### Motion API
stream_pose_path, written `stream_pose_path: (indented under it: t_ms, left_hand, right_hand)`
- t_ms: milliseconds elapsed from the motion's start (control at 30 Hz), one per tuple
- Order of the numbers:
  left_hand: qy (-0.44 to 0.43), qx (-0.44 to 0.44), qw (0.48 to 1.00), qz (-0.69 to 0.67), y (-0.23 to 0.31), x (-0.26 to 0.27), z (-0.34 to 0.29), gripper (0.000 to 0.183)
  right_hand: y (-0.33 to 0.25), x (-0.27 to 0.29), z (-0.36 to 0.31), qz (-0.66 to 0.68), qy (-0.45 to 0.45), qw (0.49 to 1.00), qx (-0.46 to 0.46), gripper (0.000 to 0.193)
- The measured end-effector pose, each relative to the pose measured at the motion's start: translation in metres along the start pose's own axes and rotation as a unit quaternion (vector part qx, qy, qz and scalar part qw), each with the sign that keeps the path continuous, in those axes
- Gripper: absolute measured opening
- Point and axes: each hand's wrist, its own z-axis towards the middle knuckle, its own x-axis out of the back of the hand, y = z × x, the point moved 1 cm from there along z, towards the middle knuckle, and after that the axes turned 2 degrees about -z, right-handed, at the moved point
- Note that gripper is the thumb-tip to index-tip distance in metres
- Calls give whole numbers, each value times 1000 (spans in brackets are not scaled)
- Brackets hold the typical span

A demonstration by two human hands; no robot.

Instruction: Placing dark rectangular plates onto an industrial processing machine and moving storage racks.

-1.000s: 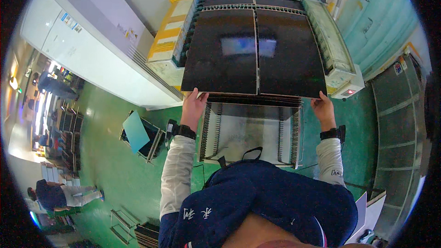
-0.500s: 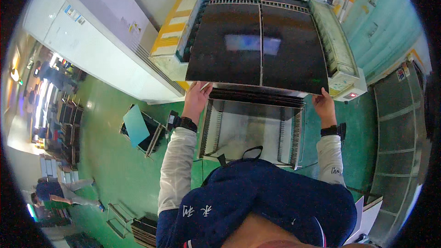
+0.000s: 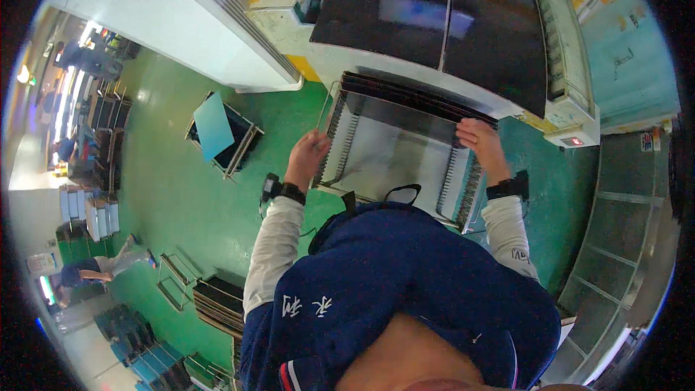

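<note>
A slotted metal rack (image 3: pixel 394 152) stands on the green floor (image 3: pixel 181 195) at the centre of the frame, just below a large machine (image 3: pixel 434 29) whose dark glossy top fills the upper middle. The rack's comb-like side rails run down its left and right edges, and several thin dark panels (image 3: pixel 413 94) stand in the slots at its far end, close to the machine. The left hand (image 3: pixel 308 153) rests at the rack's left rail, its grip loosely curled with the fingers against the rail. The right hand (image 3: pixel 481 143) sits at the upper right corner, its grip closed over the edge of a dark panel there. At the left of the frame a smaller rack (image 3: pixel 232 134) holds a pale blue sheet (image 3: pixel 213 124).
</note>
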Motion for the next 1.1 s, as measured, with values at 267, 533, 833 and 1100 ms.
stream_pose_path:
  t_ms: [267,533,833,1100]
  left_hand:
    - [141,-31,931,334,-56,124,-128,41]
    - [369,10,928,47,-73,122,-190,44]
    - [347,12,937,42,-82,117,-185,45]
    - [329,-2,944,-24,-107,152,-179,47]
  right_hand:
    - [35,-69,43,-570,0,752,330,45]
    - [50,-80,48,-669,28,657,346,47]
    - [45,-94,50,-624,21,686,373,29]
    - [47,-85,72,-712,-59,598,364,19]
